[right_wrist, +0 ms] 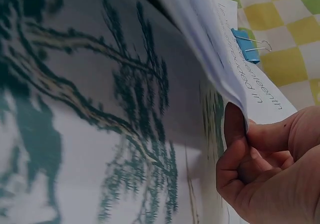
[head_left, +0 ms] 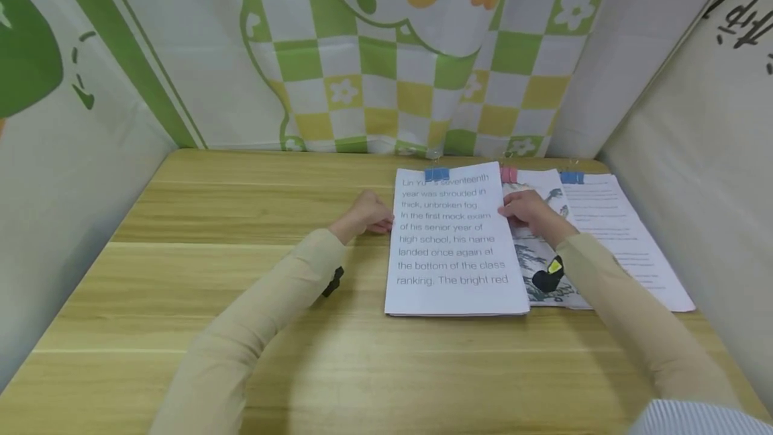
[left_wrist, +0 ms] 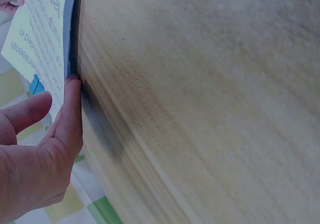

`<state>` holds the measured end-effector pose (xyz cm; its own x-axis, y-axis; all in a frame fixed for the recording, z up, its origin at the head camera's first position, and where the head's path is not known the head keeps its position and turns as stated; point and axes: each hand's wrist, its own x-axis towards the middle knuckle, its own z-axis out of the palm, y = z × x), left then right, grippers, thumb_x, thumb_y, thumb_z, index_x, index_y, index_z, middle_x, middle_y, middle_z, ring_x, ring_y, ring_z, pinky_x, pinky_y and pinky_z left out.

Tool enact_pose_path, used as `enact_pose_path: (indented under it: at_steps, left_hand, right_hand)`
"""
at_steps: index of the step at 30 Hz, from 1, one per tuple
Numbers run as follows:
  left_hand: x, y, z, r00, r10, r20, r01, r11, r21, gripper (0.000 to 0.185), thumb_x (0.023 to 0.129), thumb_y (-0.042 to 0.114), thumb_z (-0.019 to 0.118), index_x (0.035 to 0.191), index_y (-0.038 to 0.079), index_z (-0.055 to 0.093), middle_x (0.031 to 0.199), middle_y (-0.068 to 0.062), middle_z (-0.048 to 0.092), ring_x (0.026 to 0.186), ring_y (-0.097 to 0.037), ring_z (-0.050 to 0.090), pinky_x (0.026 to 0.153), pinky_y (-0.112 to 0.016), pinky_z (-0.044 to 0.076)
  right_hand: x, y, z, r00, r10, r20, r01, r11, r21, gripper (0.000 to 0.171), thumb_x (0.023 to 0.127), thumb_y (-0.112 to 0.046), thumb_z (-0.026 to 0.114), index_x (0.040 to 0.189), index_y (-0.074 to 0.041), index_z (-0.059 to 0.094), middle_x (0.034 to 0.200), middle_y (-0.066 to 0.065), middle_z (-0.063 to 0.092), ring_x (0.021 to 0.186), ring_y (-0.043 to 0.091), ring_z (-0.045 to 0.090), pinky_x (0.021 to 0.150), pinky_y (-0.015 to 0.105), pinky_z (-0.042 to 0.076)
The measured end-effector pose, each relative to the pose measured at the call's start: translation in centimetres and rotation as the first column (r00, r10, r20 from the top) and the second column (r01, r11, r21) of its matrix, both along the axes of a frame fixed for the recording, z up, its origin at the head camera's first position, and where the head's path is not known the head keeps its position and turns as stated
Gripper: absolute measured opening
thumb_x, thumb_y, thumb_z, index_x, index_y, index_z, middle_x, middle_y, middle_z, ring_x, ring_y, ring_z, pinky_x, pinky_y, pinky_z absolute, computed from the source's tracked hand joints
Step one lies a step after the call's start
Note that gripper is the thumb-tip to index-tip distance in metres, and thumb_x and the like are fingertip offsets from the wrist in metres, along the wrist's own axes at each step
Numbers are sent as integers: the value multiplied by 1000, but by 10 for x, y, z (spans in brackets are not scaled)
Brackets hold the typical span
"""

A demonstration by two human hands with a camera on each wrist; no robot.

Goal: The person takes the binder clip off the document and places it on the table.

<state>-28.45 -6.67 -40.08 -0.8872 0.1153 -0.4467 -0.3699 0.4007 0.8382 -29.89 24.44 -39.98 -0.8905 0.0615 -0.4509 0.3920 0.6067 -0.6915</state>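
Lifting the right edge of the stack, the right hand pinches its sheets; the left hand, fingers straight, braces the opposite edge. Few sheets should be taken, slowly.

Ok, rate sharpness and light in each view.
Head view: even light, the stack's print readable, soft shadows under the sleeves. Left wrist view: the table streaked with blur, a dark shadow beside the left hand. Right wrist view: dim, the tree print smeared, the right hand sharper.
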Motion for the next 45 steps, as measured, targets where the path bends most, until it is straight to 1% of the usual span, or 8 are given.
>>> enact_pose_path:
  at_steps: [4, 10, 18, 26, 31, 40, 43, 45]
  left_hand:
    - [0, -2, -1, 1000, 12, 6, -12, 1000, 10, 25, 85, -5, 59, 109, -13, 59, 82, -14, 64, 62, -15, 60, 72, -27, 60]
    - [0, -6, -2, 999, 26, 23, -27, 999, 33, 27, 85, -5, 59, 111, -13, 58, 84, -14, 64, 64, -15, 60, 76, -29, 60]
    - [0, -11, -5, 998, 54, 26, -55, 997, 49, 30, 86, -4, 59, 115, -12, 56, 84, -12, 61, 65, -14, 59, 76, -28, 60]
    - [1, -16, -5, 997, 80, 18, -80, 996, 43, 33, 87, -2, 60, 118, -12, 55, 106, -22, 63, 72, -15, 60, 79, -26, 59]
    - [1, -18, -6, 995, 102, 7, -102, 994, 36, 34, 88, -1, 60, 120, -10, 56, 115, -25, 62, 74, -15, 60, 79, -25, 59]
    - [1, -24, -9, 994, 108, 7, -108, 993, 52, 34, 86, -1, 62, 120, -8, 57, 116, -24, 62, 73, -12, 60, 78, -23, 59]
    - [2, -25, -9, 996, 84, 17, -85, 995, 50, 31, 85, -1, 64, 115, -8, 59, 105, -21, 64, 64, -9, 60, 69, -19, 58]
    - [3, -26, -9, 997, 69, 23, -70, 996, 51, 20, 84, -1, 64, 104, -7, 62, 91, -15, 64, 57, -7, 58, 61, -16, 57]
  right_hand:
    - [13, -1, 1, 1000, -9, 10, 9, 1000, -28, 44, 92, -9, 55, 132, 6, 45, 103, 11, 60, 71, 7, 55, 66, 18, 48]
    - [29, -5, 0, 1000, -12, 29, 14, 996, -86, 44, 93, -9, 55, 134, 5, 45, 104, 10, 62, 71, 6, 58, 67, 18, 51]
    - [47, -8, -3, 1000, 4, 10, -3, 992, -129, 37, 91, -7, 57, 125, 8, 50, 77, -5, 62, 65, 5, 57, 61, 17, 51]
    - [60, -9, -7, 999, 37, 6, -37, 993, -109, 34, 92, -11, 57, 123, 4, 52, 94, 4, 64, 73, 9, 57, 66, 18, 50]
    - [68, -10, -8, 998, 57, 6, -56, 991, -123, 31, 93, -11, 56, 120, 4, 53, 96, 6, 64, 73, 10, 57, 67, 21, 49]
    - [75, -10, -13, 997, 76, -6, -76, 988, -133, 34, 92, -11, 57, 122, 4, 53, 97, 7, 65, 76, 13, 57, 69, 22, 48]
    - [77, -11, -13, 997, 77, -13, -78, 988, -134, 33, 92, -11, 57, 121, 4, 53, 97, 7, 65, 75, 12, 57, 69, 22, 49]
    - [78, -11, -13, 996, 85, -17, -87, 987, -138, 33, 92, -10, 56, 121, 5, 52, 97, 8, 65, 75, 12, 57, 68, 22, 50]
